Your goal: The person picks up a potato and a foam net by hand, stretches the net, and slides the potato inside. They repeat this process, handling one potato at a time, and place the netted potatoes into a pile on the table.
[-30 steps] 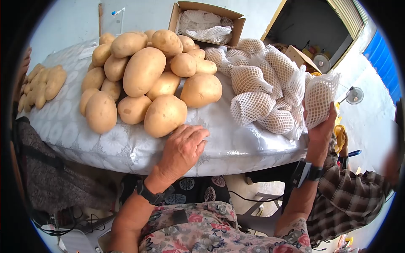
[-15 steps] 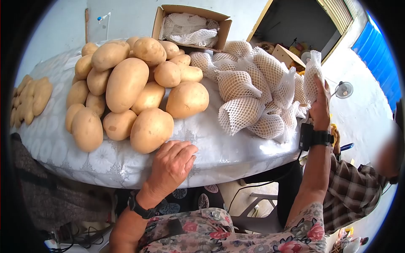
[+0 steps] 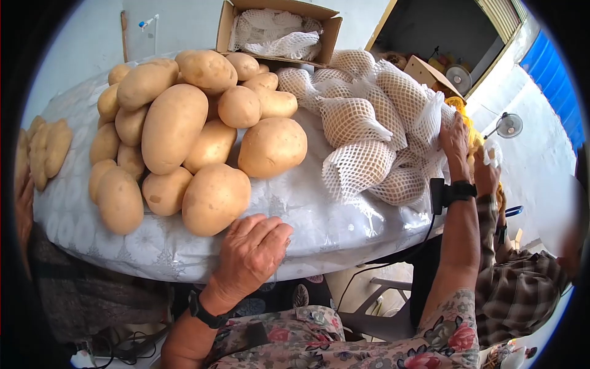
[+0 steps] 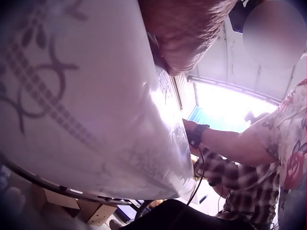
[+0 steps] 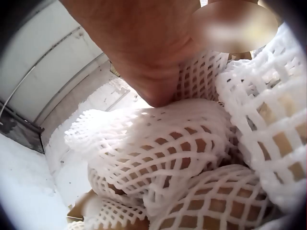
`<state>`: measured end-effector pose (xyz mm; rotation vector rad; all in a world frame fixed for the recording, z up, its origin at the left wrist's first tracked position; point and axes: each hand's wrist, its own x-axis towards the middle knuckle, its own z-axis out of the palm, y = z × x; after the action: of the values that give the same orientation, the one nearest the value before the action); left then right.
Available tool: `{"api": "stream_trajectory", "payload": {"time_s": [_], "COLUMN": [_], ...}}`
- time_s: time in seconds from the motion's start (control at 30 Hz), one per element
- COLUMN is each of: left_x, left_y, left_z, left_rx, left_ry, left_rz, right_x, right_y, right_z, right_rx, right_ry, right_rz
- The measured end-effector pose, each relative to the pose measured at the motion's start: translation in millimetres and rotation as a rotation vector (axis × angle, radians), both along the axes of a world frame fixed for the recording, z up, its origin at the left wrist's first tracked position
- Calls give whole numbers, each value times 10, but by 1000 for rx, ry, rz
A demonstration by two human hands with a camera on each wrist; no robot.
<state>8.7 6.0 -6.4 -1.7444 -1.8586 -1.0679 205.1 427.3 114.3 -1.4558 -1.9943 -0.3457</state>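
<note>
Where the right hand (image 3: 455, 138) touches the netted potatoes (image 3: 351, 122), its grip too hidden to tell, gentle placing limits rolling; the left hand (image 3: 251, 255) rests relaxed, empty, on the bench (image 3: 326, 237).

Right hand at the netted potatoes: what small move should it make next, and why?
Probably ease its fingers loose and check that the potato there sits steady before withdrawing. The head view shows the right hand at the right edge of the netted potatoes; the right wrist view shows netting close beneath it. Its fingertips are hidden there, so I cannot tell how firm any grip is.
</note>
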Motion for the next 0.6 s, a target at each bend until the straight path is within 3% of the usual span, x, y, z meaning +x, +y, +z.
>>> {"api": "stream_trajectory", "payload": {"time_s": [0.07, 0.17, 0.2, 0.27, 0.33, 0.43, 0.6], "left_x": [7, 14, 7, 15, 6, 10, 21], "left_y": [-1, -13, -26, -28, -38, -33, -51], "left_z": [16, 39, 44, 16, -5, -26, -13], "left_rx": [-3, 3, 3, 19, 32, 48, 32], "left_ry": [4, -19, -28, -48, -61, -70, -72], "left_rz": [-2, -25, -26, -20, -14, -29, -27], "right_x": [36, 247, 302, 300, 358, 412, 562], "right_y": [31, 628, 733, 296, 305, 305, 368], "right_z": [10, -131, -89, 15, -38, -45, -167], "right_rx": [4, 92, 6, -376, -219, -117, -132], "right_ry": [-86, -85, 7, 450, 515, 403, 561], "right_rz": [-29, 140, 304, 473, 519, 434, 503]}}
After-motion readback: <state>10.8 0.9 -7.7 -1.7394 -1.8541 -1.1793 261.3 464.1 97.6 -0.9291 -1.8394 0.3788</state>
